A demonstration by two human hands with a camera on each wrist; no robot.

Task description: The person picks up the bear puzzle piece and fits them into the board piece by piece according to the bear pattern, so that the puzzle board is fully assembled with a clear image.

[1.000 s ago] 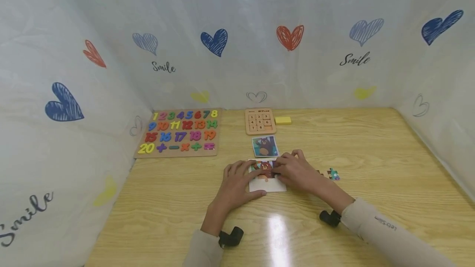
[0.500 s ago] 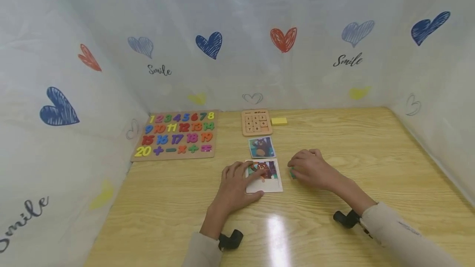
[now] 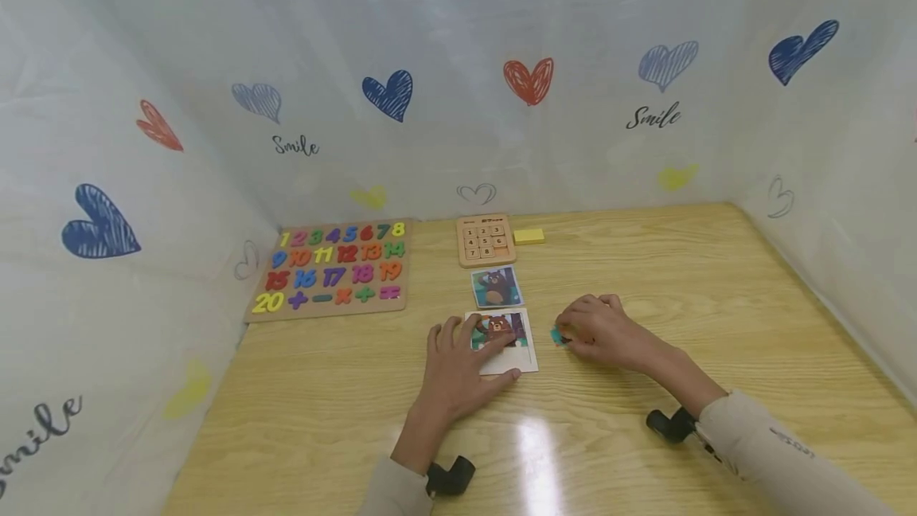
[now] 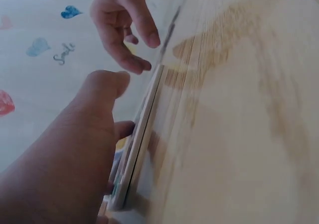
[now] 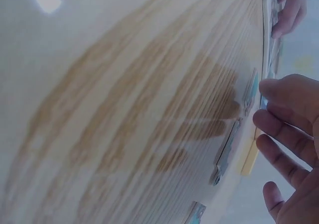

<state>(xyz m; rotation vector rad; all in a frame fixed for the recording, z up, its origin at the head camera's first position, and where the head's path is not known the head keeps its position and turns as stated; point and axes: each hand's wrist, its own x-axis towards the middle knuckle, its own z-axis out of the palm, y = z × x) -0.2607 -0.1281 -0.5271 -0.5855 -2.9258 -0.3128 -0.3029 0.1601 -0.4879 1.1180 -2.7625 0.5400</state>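
A jigsaw is being put together on the tabletop (image 3: 609, 420), and I'd judge it a bit past halfway. The jigsaw board (image 3: 517, 362) lies flat in front of the person, with the number slide puzzle (image 3: 486, 241) further back. Its upper part already carries the bear's head and purple trees, as far as the left hand (image 3: 454, 377) lets me see; the lower part is bare white. The reference card (image 3: 497, 287) just beyond it shows the whole bear, so what looks left is the belly and the bottom edge.

The left hand rests over the board's left side, fingers spread wide, index across the picture, as though steadying it.

Off to the right, the right hand (image 3: 598, 329) is at the loose pieces, a teal jigsaw piece (image 3: 556, 336) showing by its fingertips. Its fingers are bent, with a narrow gap to the thumb and nothing visibly pinched; whether they touch that piece I can't tell. The right wrist view shows at least three loose pieces lying on the tabletop, apparently enough to matter for that bare strip.
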